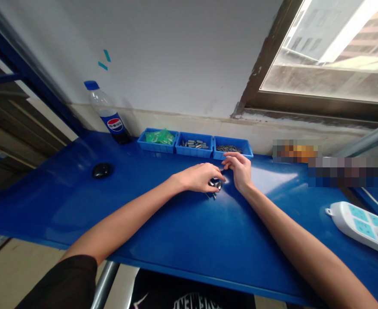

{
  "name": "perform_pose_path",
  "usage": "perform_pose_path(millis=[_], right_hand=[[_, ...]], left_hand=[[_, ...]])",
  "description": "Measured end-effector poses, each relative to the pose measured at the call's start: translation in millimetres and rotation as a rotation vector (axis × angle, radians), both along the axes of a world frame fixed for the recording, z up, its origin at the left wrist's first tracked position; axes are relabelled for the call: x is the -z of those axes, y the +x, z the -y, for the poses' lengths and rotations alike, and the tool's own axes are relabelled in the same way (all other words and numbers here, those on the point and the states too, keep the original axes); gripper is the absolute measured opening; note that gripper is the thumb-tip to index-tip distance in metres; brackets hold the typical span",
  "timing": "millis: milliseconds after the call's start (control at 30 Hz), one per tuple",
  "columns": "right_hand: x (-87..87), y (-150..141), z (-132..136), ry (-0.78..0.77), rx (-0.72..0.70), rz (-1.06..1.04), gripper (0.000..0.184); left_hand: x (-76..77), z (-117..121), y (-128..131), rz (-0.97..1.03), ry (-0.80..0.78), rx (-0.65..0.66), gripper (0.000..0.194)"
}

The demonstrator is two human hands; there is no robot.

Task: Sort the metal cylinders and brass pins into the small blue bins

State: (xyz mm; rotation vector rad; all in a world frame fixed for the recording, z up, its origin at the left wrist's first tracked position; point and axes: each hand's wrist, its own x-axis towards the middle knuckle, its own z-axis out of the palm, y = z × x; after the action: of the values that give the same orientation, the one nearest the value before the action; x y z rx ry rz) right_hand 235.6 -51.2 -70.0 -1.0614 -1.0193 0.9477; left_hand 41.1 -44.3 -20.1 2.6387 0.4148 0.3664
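My left hand (203,177) is over the middle of the blue table, its thumb and fingers closed round a small shiny metal part (219,185). Beneath those fingers a few thin metal pieces (212,196) lie on the tabletop. Just to the right, in front of the right-hand bin, is my right hand (239,169). Its thumb and fingertips are drawn together, and what they pinch is too small to make out. The blue bin (249,151) behind it holds many thin metal pieces (229,149).
A middle bin (193,151) contains short metal pieces; the left bin (156,147) has green plastic packets (160,136). A cola bottle (113,122) stands at the back left, near a black mouse-like object (101,170). A white power strip (363,225) lies at the right.
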Motion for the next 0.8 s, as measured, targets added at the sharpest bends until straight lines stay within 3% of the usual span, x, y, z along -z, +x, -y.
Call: perform_pose_path(millis=[133, 267, 400, 533, 700, 800], right_hand=[[-0.8, -1, 0, -0.007, 0.004, 0.007, 0.015], [-0.6, 0, 0, -0.012, 0.006, 0.031, 0.016], [-0.8, 0, 0, -0.019, -0.003, 0.036, 0.016], [-1.5, 0, 1, -0.031, -0.003, 0.053, 0.016], [-0.4, 1, 0, -0.023, -0.01, 0.059, 0.016], [0.9, 1, 0, -0.016, -0.013, 0.04, 0.015]], left_hand=[[5.1, 2, 5, -0.052, 0.057, -0.052, 0.024], [0.9, -2, -1, -0.14, 0.159, -0.193, 0.022], [-0.4, -8, -7, -0.092, 0.155, -0.288, 0.018], [2.4, -15, -9, 0.137, -0.003, -0.337, 0.021], [0.2, -20, -12, 0.376, -0.385, -0.245, 0.02], [-2.6, -23, -15, 0.41, -0.477, -0.211, 0.02]])
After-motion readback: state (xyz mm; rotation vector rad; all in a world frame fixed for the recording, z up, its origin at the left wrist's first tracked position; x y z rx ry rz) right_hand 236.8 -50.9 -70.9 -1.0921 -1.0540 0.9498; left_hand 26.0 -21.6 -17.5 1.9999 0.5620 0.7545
